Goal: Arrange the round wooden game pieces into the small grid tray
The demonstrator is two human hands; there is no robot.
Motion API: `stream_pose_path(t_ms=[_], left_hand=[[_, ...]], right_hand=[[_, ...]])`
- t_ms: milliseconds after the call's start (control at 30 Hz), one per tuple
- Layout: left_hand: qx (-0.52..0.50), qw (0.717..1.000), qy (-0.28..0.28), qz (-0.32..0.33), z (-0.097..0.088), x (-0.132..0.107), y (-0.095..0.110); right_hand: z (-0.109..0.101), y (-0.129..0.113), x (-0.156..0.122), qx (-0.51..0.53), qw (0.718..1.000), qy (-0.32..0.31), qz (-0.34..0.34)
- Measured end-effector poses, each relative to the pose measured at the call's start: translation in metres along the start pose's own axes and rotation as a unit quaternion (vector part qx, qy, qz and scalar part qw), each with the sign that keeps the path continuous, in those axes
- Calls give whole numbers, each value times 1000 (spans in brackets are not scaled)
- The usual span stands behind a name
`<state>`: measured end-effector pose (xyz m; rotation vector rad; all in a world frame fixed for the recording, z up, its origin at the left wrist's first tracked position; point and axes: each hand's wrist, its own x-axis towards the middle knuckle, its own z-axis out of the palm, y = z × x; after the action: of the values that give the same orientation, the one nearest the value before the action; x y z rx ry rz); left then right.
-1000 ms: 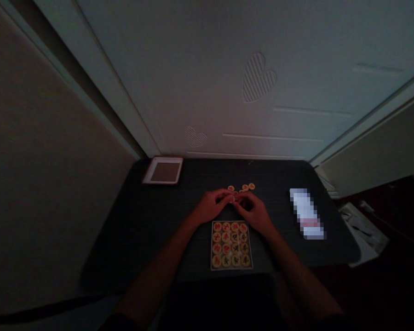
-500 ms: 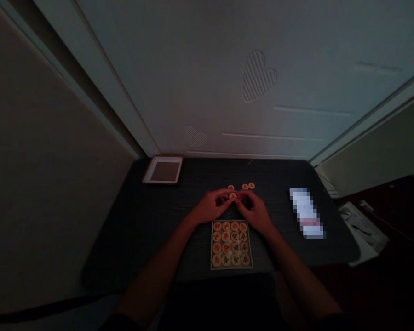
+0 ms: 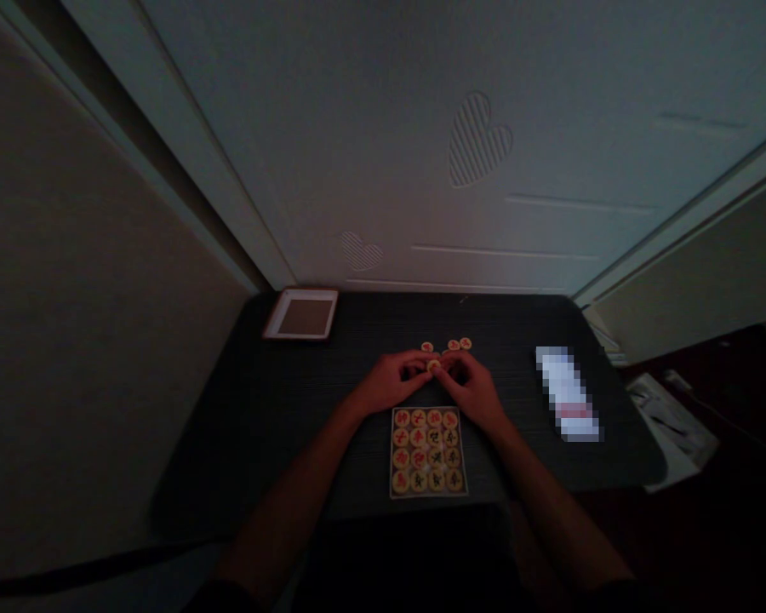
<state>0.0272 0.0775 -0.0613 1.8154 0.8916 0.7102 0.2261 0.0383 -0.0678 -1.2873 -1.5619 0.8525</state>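
Observation:
My left hand [image 3: 391, 385] and my right hand [image 3: 473, 389] meet fingertip to fingertip over a dark table [image 3: 281, 426], both pinched on one small round game piece [image 3: 432, 365] between them. Just beyond the fingers lie three loose round pieces [image 3: 454, 345] with red marks. Close in front of my wrists sits a square tray [image 3: 427, 451] filled with several round yellow pieces bearing red or black characters.
An empty white-rimmed box lid [image 3: 302, 316] lies at the table's far left corner. A blurred white packet [image 3: 568, 393] rests on the right side. A pale wall panel with heart shapes [image 3: 478, 140] stands behind the table. Papers [image 3: 670, 417] lie past the right edge.
The two hands have stayed together at the same spot. The small piece between the fingertips has turned slightly.

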Motion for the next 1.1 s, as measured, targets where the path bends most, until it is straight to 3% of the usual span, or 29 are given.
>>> stream_pose_path(t_ms=[767, 1100], left_hand=[[-58, 998, 27, 12, 2, 1, 0], [-65, 997, 24, -31, -1, 0, 1]], right_hand=[[0, 2, -1, 7, 1000, 0, -5], [-1, -1, -1, 7, 999, -27, -21]])
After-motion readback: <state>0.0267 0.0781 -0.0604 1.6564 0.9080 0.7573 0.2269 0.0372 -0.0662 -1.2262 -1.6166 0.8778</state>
